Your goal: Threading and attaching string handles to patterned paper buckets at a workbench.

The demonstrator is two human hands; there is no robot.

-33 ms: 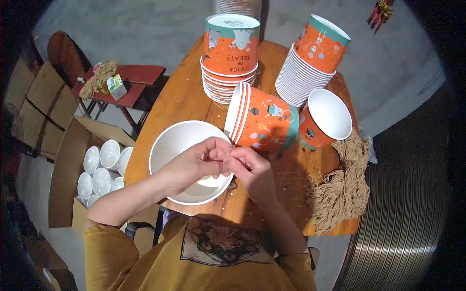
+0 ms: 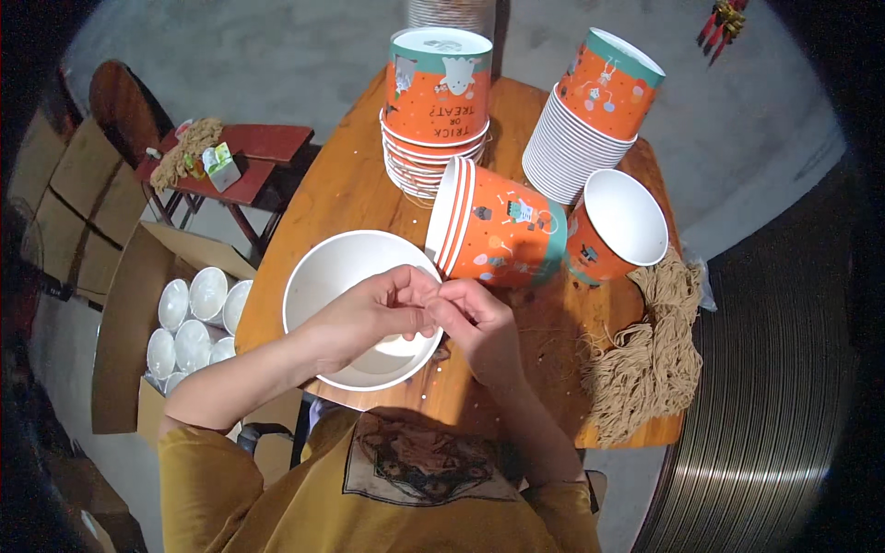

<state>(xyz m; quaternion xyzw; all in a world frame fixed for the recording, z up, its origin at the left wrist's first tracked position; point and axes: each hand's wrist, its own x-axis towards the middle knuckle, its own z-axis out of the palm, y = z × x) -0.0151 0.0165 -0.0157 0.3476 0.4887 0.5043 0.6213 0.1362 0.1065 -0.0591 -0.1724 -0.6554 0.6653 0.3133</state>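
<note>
Above the right rim of an open white paper bucket [image 2: 318, 272], my two hands meet fingertip to fingertip. Thumb and fingers of my left hand [image 2: 376, 311] are pinched together over the bucket's mouth. My right hand [image 2: 479, 330] is pinched too, touching the left at the bucket's edge. Whatever lies between the fingertips is too small to make out. Just beyond them, a nested group of orange paper buckets [image 2: 502, 226] lies on its side, white rims toward the left. A thick hank of tan cord [image 2: 645, 369] rests at the table's right edge, loose strands trailing from it.
On the wooden table [image 2: 346, 170] stand an upside-down bucket stack with cords [image 2: 438, 101], a taller leaning stack [image 2: 576, 138] and a tilted single bucket [image 2: 599, 244]. At left are a carton of white cups [image 2: 124, 359] and a red bench [image 2: 272, 140]. A ribbed dark roll [image 2: 765, 396] is at right.
</note>
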